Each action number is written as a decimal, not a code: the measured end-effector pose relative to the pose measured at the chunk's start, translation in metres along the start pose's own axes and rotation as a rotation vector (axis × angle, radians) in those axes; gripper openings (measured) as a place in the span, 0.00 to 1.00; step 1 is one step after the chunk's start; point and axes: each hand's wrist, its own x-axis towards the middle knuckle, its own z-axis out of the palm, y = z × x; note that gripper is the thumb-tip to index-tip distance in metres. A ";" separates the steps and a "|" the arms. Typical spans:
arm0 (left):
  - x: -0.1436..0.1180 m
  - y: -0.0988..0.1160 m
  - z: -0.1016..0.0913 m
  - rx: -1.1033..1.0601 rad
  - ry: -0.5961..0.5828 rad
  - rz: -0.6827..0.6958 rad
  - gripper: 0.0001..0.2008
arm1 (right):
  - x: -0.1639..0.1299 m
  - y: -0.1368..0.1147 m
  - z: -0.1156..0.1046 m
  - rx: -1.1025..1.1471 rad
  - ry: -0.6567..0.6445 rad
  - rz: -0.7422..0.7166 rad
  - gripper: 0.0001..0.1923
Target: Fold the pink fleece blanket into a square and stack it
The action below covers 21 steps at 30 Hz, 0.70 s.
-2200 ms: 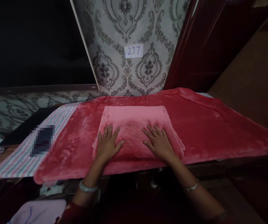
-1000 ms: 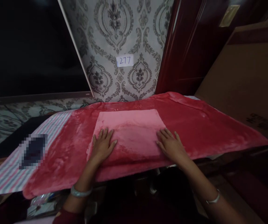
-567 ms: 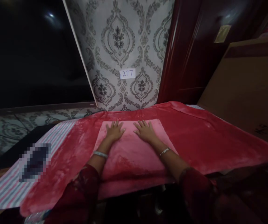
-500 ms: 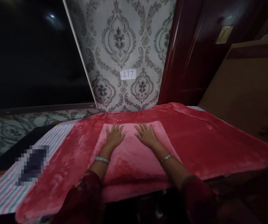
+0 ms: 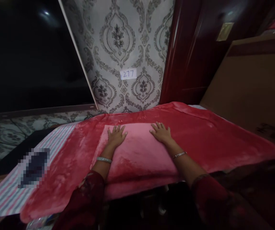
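A pink plush cloth [image 5: 139,150] lies flat on a larger red plush blanket [image 5: 200,137], its front part hanging toward me. My left hand [image 5: 117,136] rests near the cloth's far left corner, palm down with fingers spread. At the far right corner, my right hand [image 5: 161,132] is also flat and spread, partly over the edge between pink and red. Neither hand grips anything. A bangle circles each wrist.
Under the blanket's left side shows a striped cloth [image 5: 6,195], with a pixelated dark patch [image 5: 34,167] on it. A dark television screen [image 5: 32,57] hangs behind left. Patterned wallpaper carries a label reading 277 [image 5: 128,74]. A large cardboard box [image 5: 255,83] stands at right.
My right hand has slid outward to the right across the pink cloth to its far corner. My left hand stays about where it was. The view has shifted slightly.
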 end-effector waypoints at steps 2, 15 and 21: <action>0.001 0.001 -0.002 -0.001 -0.011 0.001 0.31 | -0.008 0.020 -0.006 0.040 -0.043 0.064 0.32; -0.107 0.009 -0.043 0.067 0.077 0.055 0.28 | -0.117 -0.090 0.010 0.037 0.125 -0.442 0.29; -0.142 -0.001 -0.003 0.044 0.036 -0.035 0.29 | -0.135 -0.098 0.040 0.005 0.128 -0.478 0.30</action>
